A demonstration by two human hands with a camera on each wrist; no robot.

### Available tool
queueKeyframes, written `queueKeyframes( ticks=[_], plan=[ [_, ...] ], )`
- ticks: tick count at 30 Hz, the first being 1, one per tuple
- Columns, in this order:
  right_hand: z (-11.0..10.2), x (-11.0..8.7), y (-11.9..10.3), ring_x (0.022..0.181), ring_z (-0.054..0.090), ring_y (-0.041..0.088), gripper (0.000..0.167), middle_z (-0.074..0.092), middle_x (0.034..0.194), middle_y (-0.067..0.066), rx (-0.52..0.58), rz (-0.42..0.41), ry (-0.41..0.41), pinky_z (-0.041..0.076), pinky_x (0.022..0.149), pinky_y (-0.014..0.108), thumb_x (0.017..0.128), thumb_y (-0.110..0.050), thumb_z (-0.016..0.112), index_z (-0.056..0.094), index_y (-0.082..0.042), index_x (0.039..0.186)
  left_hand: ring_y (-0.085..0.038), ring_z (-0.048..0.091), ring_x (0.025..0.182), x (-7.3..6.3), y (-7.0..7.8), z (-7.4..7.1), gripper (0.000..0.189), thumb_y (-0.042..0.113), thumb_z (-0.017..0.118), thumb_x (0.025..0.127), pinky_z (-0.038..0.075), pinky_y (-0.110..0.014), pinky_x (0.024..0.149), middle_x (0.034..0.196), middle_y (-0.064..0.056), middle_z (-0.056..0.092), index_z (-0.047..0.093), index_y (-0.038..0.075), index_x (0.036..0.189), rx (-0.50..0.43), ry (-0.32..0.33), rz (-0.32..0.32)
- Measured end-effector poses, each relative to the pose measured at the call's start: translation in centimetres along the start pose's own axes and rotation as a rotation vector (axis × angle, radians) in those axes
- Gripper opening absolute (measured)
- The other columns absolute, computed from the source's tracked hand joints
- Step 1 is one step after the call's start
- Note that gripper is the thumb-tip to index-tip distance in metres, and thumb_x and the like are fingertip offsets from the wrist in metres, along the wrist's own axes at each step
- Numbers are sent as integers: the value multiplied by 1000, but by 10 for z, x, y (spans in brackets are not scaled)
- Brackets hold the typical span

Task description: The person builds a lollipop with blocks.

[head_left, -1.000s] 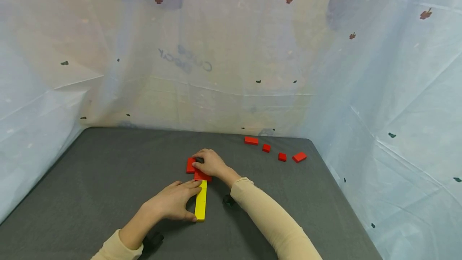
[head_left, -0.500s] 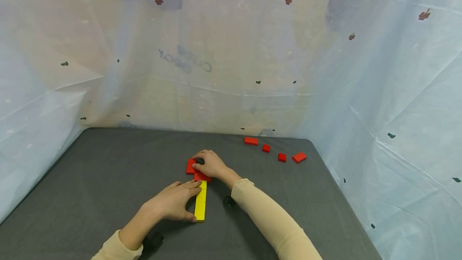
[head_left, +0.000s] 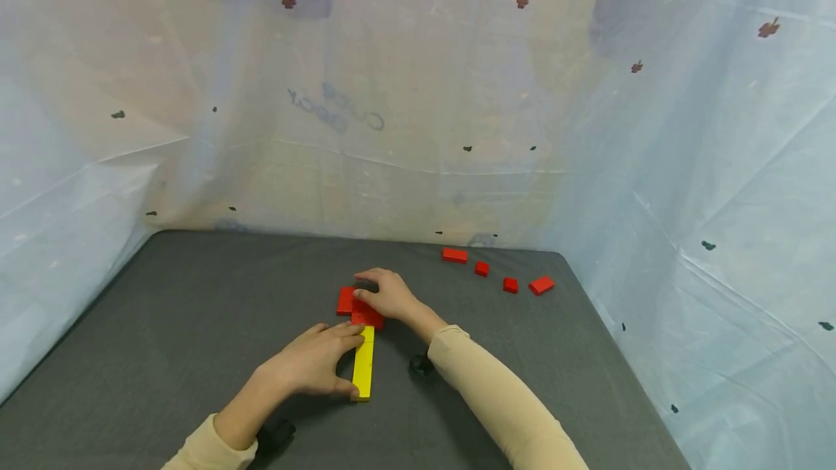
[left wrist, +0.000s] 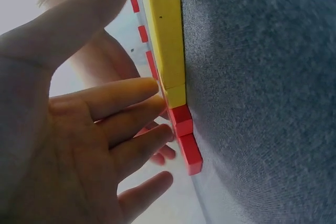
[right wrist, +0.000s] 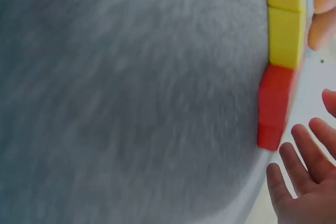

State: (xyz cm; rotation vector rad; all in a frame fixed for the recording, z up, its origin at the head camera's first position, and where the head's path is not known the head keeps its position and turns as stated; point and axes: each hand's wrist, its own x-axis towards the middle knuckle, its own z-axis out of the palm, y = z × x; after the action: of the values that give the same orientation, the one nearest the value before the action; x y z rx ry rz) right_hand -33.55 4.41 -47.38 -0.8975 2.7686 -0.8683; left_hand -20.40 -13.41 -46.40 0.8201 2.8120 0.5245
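A long yellow block (head_left: 362, 368) and a short yellow block (left wrist: 176, 96) lie end to end in a line on the dark table. At their far end two red blocks sit side by side, the left red block (head_left: 345, 302) set a little farther back than the right red block (head_left: 369, 316). My left hand (head_left: 316, 363) lies along the left side of the yellow line, thumb by its near end, extended fingertips by its far end. My right hand (head_left: 390, 296) hovers over the red blocks with fingers extended and nothing held, partly covering them.
Several loose red blocks lie toward the back right, among them a longer red block (head_left: 454, 255) and a small red cube (head_left: 511, 285). The grey table (head_left: 196, 325) ends at a pale patterned curtain (head_left: 392, 187) behind and at the sides.
My right hand has loosened from the red blocks and shifted slightly right, its fingers spreading. The left thumb has moved marginally at the near end; the blocks look unmoved.
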Motion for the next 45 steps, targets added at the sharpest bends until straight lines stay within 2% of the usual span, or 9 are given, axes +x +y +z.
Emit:
queueKeyframes(
  ticks=[4, 8, 15, 19, 24, 30, 34, 39, 45],
  plan=[
    [-14, -10, 13, 138, 54, 30, 44, 59, 149, 8, 46, -14, 57, 44, 114, 50, 106, -29, 63, 62, -10, 145, -33, 41, 149, 4, -1, 3, 90, 57, 86, 79, 29, -67, 117, 160, -10, 47, 58, 5, 148, 34, 50, -12],
    [-34, -21, 30, 137, 55, 30, 44, 58, 149, 9, 59, 7, 120, 47, 111, 50, 105, -27, 63, 62, -9, 146, -35, 34, 153, 5, -3, 3, 96, 61, 82, 81, 25, -69, 119, 165, -11, 39, 51, 5, 153, 83, 94, -46],
    [-71, -49, 75, 141, 50, 34, 46, 55, 153, 13, 45, 128, 243, 42, 114, 54, 104, -23, 65, 59, -11, 148, -38, 28, 155, 8, -7, -3, 104, 64, 81, 80, 19, -70, 121, 169, -13, 31, 44, 4, 157, 107, 84, -113],
    [-90, -68, 104, 143, 48, 38, 48, 53, 154, 16, 1, 209, 306, 40, 115, 58, 103, -21, 66, 58, -8, 149, -39, 28, 155, 12, -10, -6, 105, 63, 81, 80, 19, -70, 120, 168, -15, 31, 43, 3, 158, 120, 77, -113],
    [-114, -91, 139, 143, 44, 44, 51, 50, 154, 22, -90, 298, 364, 35, 117, 61, 103, -19, 65, 55, -3, 150, -39, 28, 155, 16, -14, -8, 104, 62, 81, 81, 21, -70, 120, 169, -16, 31, 43, 2, 158, 158, 89, -80],
    [-141, -117, 171, 145, 37, 48, 54, 43, 157, 27, -163, 382, 381, 31, 118, 64, 104, -18, 61, 49, 0, 153, -39, 28, 155, 22, -15, -9, 102, 61, 81, 82, 22, -69, 120, 168, -16, 31, 44, 1, 157, 187, 92, -45],
    [-151, -131, 187, 146, 33, 50, 57, 38, 160, 28, -213, 450, 374, 30, 116, 68, 104, -19, 61, 45, 2, 155, -40, 29, 154, 23, -16, -8, 101, 64, 76, 84, 22, -69, 120, 168, -17, 31, 44, 1, 157, 206, 77, -36],
    [-156, -146, 204, 148, 30, 51, 64, 33, 163, 27, -289, 538, 331, 28, 117, 69, 104, -24, 60, 38, 3, 158, -39, 29, 154, 23, -16, -8, 100, 71, 67, 89, 21, -69, 120, 169, -16, 30, 42, 4, 159, 210, 40, -43],
    [-156, -154, 217, 145, 32, 54, 65, 34, 161, 31, -302, 578, 304, 30, 114, 70, 103, -26, 58, 37, 3, 158, -39, 27, 155, 24, -19, -7, 100, 73, 63, 90, 21, -69, 121, 170, -14, 29, 39, 5, 160, 191, 20, -40]
  ],
)
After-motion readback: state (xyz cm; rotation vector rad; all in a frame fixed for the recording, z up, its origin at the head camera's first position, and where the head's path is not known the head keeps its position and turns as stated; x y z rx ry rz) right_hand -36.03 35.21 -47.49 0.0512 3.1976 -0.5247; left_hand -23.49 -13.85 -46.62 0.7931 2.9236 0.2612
